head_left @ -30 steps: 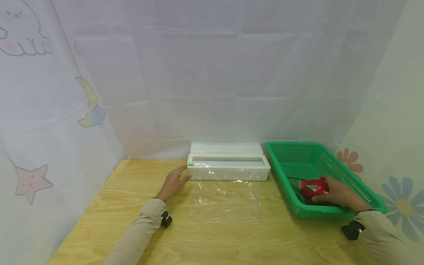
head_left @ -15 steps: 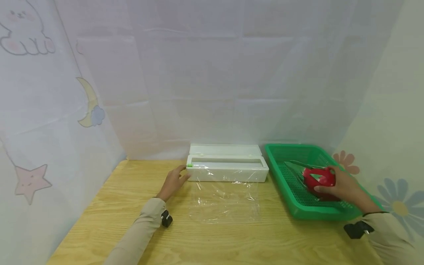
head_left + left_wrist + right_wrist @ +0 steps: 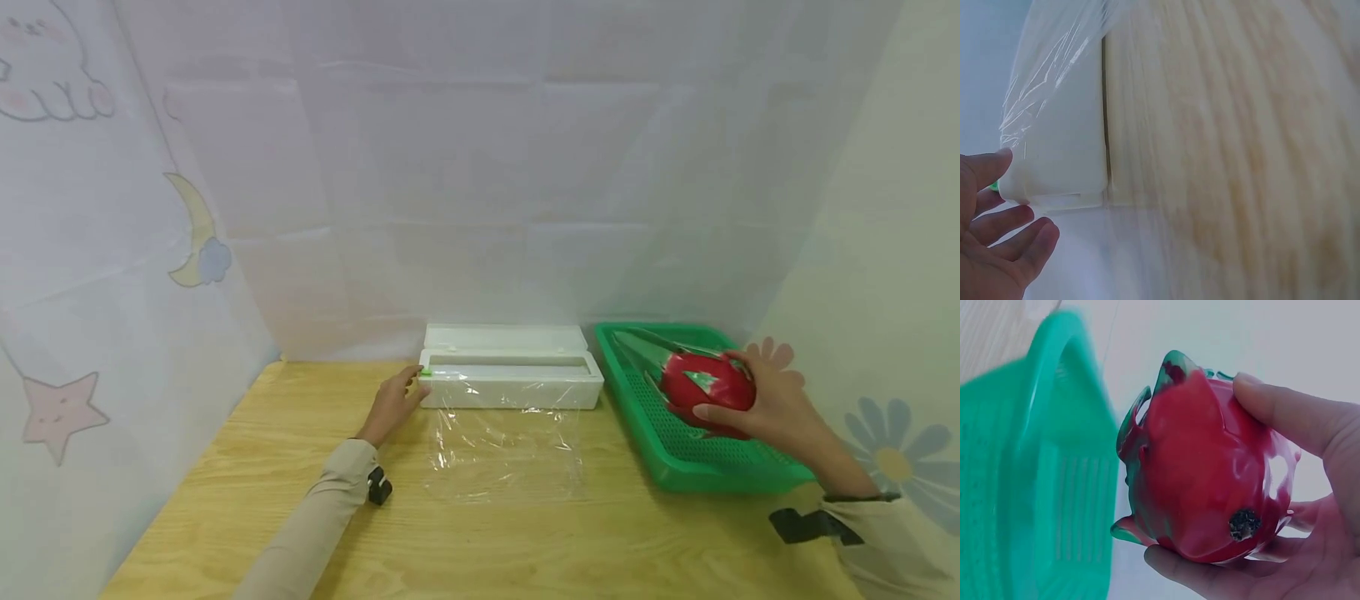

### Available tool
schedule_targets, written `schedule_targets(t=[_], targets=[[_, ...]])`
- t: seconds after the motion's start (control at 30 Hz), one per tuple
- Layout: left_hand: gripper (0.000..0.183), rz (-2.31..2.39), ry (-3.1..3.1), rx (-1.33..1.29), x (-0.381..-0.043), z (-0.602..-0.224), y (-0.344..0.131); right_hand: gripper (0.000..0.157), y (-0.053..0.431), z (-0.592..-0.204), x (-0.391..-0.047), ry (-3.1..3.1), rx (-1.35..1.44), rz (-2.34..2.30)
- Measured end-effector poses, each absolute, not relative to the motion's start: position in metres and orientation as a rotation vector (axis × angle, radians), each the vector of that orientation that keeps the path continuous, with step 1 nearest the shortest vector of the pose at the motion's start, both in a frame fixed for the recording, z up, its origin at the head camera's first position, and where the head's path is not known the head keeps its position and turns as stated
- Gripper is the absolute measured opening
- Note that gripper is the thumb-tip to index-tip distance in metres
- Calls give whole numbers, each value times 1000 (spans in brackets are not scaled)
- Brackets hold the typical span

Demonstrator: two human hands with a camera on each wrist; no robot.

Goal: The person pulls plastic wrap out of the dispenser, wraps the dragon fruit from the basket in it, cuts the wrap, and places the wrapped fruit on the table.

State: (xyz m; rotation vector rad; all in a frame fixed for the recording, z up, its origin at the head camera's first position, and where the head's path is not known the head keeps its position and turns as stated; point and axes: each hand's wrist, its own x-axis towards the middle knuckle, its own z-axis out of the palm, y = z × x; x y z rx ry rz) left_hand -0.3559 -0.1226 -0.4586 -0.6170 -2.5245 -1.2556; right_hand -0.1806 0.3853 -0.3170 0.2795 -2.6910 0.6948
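One dragon fruit (image 3: 708,383), gripped by the right hand (image 3: 776,408) above the basket (image 3: 720,477) near the bench's (image 3: 273,446) back edge, wants a steady lift, the relaxed left hand (image 3: 393,406) touching the box (image 3: 1072,147).

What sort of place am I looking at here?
Probably a makeshift tabletop workspace in a draped corner: a wood-grain table beside creased, cartoon-printed sheets, bearing a white box with clear film pulled out.

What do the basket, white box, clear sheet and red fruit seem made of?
Basket: probably plastic, smooth and slightly shiny, with moulded holes.
Box: likely hard plastic, plain white, its walls smooth and even.
Sheet: probably thin plastic film, see-through with bright creases.
Fruit: smooth, glossy; real skin or plastic model, I can't tell.
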Motion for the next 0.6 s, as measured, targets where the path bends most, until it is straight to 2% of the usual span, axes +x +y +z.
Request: schedule_targets(t=[0.6], targets=[[45,-1227,-2516,-616,-359,-458,-123,91,324,-309,-175,-2712,402,818]])
